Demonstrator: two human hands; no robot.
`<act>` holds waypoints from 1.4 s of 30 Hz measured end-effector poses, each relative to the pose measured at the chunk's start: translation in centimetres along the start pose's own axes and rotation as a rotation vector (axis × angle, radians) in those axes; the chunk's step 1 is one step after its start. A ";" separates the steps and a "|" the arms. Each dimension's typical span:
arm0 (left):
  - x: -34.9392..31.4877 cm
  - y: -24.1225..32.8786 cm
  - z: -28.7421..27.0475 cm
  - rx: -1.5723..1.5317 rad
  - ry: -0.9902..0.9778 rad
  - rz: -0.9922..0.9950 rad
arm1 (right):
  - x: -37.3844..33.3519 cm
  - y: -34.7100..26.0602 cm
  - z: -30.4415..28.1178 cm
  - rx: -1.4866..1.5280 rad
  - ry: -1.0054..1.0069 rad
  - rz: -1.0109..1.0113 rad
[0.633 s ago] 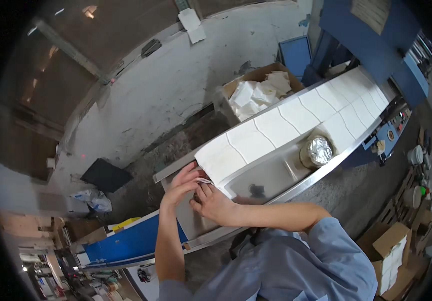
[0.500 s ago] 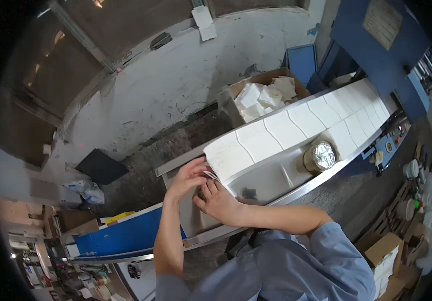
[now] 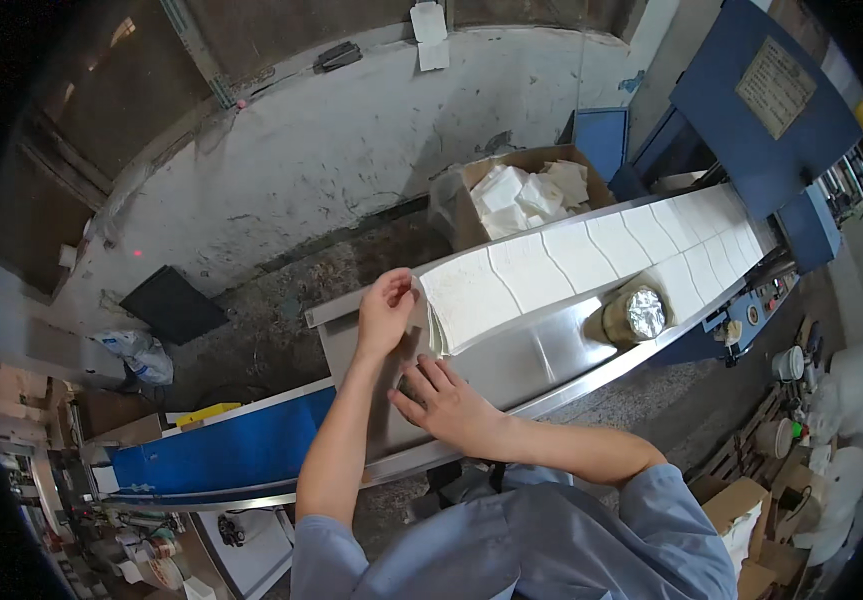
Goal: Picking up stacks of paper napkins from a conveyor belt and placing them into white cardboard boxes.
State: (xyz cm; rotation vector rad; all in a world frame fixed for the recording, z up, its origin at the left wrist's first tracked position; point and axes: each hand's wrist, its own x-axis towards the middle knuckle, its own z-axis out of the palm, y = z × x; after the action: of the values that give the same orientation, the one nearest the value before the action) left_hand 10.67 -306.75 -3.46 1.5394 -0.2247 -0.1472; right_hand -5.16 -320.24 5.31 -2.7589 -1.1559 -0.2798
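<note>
Long rows of folded white paper sheets point(image 3: 576, 250), perhaps napkins, stand on edge along a metal channel point(image 3: 511, 372). At their left end the outer sheets lean a little and fan apart. My left hand point(image 3: 386, 310) is beside the far corner of this end, fingers loosely bent and thumb apart, nothing visible in it. Just below the near corner, my right hand point(image 3: 456, 408) hovers over or rests on the bare metal, fingers spread and holding nothing I can see. A round, foil-topped weight or can point(image 3: 643, 313) sits against the shorter near row.
A cardboard box point(image 3: 466, 215) full of loose white paper stands behind the channel. Blue machinery point(image 3: 741, 110) rises at the far right end. To the left runs a blue belt or panel point(image 3: 231, 445), with a yellow object point(image 3: 208, 413) behind it.
My left hand has moved up and away from the right hand, to the far corner of the row. A small paper piece between the hands no longer shows. The view has shifted slightly.
</note>
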 end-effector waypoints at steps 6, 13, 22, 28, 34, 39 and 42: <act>-2.8 4.6 2.1 -0.050 0.230 -0.328 | -2.1 1.1 -2.2 0.596 0.158 0.105; -2.8 3.8 1.1 0.038 0.042 -0.282 | -3.1 0.9 -1.5 0.671 0.239 0.184; -2.1 3.9 3.6 0.060 0.052 -0.224 | -4.3 1.3 -0.8 0.684 0.225 0.490; -1.9 4.8 4.8 0.133 0.051 -0.203 | -4.4 2.1 0.8 0.654 0.157 0.467; -1.5 3.5 3.7 0.069 0.023 -0.181 | -9.7 8.4 -2.4 0.706 -0.071 0.474; -2.1 3.8 3.2 0.135 0.047 -0.158 | -8.9 7.6 -6.8 0.639 0.101 0.257; -1.7 5.6 5.1 0.141 0.037 -0.233 | -5.9 6.0 -4.3 0.880 -0.348 0.035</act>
State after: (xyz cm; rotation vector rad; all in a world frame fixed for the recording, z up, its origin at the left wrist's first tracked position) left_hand 7.52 -311.14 2.10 1.7049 -0.0254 -0.2914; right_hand -5.43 -329.37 7.83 -2.0576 -0.9598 0.5971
